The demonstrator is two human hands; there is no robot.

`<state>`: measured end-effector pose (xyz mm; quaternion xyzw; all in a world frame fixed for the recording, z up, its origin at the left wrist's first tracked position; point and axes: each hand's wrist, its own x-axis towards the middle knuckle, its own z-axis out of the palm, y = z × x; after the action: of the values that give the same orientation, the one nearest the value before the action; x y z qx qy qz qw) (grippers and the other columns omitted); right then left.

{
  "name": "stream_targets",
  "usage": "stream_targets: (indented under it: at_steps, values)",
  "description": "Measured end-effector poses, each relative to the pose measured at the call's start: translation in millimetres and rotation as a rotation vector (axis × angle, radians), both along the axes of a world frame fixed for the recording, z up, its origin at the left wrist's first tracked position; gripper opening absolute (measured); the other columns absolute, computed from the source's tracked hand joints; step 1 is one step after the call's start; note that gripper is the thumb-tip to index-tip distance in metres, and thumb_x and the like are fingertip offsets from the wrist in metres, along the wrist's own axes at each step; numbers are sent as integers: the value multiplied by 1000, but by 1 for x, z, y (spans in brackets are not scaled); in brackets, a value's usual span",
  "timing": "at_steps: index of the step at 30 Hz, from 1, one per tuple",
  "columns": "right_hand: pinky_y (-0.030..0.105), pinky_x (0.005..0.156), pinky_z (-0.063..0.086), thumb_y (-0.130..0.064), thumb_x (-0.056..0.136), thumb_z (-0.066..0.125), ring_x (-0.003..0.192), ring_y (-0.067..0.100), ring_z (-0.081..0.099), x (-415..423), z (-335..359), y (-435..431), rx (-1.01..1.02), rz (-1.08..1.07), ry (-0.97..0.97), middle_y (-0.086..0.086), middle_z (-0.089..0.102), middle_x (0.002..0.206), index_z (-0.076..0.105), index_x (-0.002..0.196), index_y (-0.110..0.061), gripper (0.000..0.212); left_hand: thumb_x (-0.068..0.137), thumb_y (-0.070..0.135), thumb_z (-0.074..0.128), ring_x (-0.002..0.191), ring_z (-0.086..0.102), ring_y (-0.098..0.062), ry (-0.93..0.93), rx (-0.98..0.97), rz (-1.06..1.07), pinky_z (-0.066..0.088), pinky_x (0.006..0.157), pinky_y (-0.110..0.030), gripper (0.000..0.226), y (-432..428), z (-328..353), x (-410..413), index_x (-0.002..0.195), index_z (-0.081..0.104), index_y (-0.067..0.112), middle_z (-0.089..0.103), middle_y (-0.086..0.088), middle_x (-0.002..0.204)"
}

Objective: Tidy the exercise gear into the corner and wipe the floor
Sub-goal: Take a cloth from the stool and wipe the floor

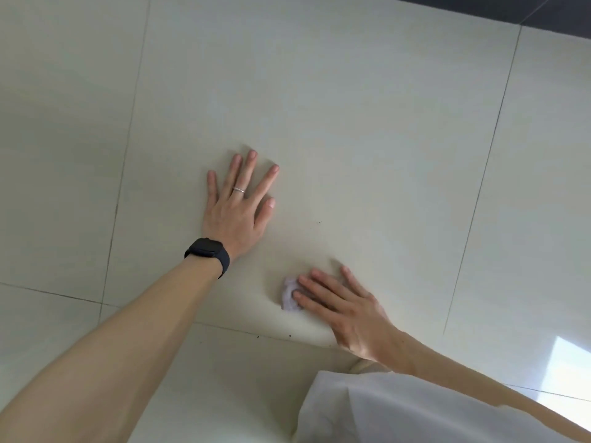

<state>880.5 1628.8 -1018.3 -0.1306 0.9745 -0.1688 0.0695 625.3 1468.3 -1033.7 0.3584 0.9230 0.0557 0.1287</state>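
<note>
My left hand [238, 206] lies flat on the pale tiled floor [367, 129], fingers spread, holding nothing; a black watch sits on its wrist and a ring on one finger. My right hand [343, 310] presses a small crumpled pale-lilac cloth [289, 297] against the floor, the fingers lying over it so that only its left edge shows. The two hands are about a hand's width apart. No exercise gear is in view.
Dark specks [318, 222] dot the tile between the hands and along the grout line [256, 336] near me. A dark strip [543, 11] runs along the top right. My white clothing [399, 410] fills the bottom right, beside a bright patch of light [569, 366].
</note>
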Motion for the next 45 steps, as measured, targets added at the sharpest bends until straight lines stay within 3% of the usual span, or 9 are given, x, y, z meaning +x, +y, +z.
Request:
stream_targets:
  at_steps: [3,7,11,14,21,28,34,40,45]
  values:
    - [53,120,19,-7,82,50,153,18,17,8,-4,24,83,215,23,-4,22,164,27,157,-27,80,103,42,31,154,6,-26,1,3,11,9,117,-64,55,0,-1,2,156,23,36,8,-2,167]
    - [56,121,16,10,74,62,152,21,19,7,3,41,110,-446,-54,-4,25,163,29,155,-28,96,103,43,26,154,6,-25,-24,1,35,7,119,-62,54,2,-2,5,156,21,38,8,-1,167]
    - [58,120,16,-22,92,59,153,22,15,44,6,22,87,196,-43,-4,21,165,29,156,-31,71,103,43,27,154,8,-25,-9,-10,29,9,118,-63,54,1,0,6,156,21,38,8,-1,167]
    - [55,122,7,-16,93,38,154,20,10,12,2,41,95,385,-64,-6,17,166,28,156,-34,66,102,43,28,154,7,-26,-37,-11,31,8,118,-63,55,1,1,5,157,20,38,7,-1,167]
    - [57,122,2,0,85,41,154,21,4,-109,3,31,-4,-759,-53,-1,16,166,24,158,-26,79,102,44,25,154,6,-25,-70,-33,32,10,118,-63,55,2,4,5,156,18,40,4,1,168]
    - [54,120,11,-15,82,43,153,18,15,-102,-11,29,72,150,44,-2,22,164,19,157,-26,80,100,44,24,154,3,-30,-100,-68,120,10,114,-69,56,-7,13,-7,155,13,46,-1,7,167]
    - [61,121,0,-3,88,39,154,20,-1,-214,-2,111,-9,-893,-112,-2,7,167,12,159,-27,80,101,53,19,153,-6,-30,-110,-98,139,6,111,-73,56,6,22,-52,155,5,49,-13,10,166]
    - [58,122,8,-16,90,33,153,15,2,-209,-2,85,48,-301,-85,-7,8,166,15,159,-31,73,98,62,16,151,-22,-23,-169,-160,230,-2,115,-69,60,40,32,-101,149,-16,55,-30,12,161]
    - [60,120,-3,-13,95,30,154,18,1,-266,-2,157,34,-910,-105,-3,8,167,13,159,-26,68,92,73,11,149,-27,-24,-196,-211,228,-4,114,-70,64,45,31,-146,145,-23,58,-36,11,158]
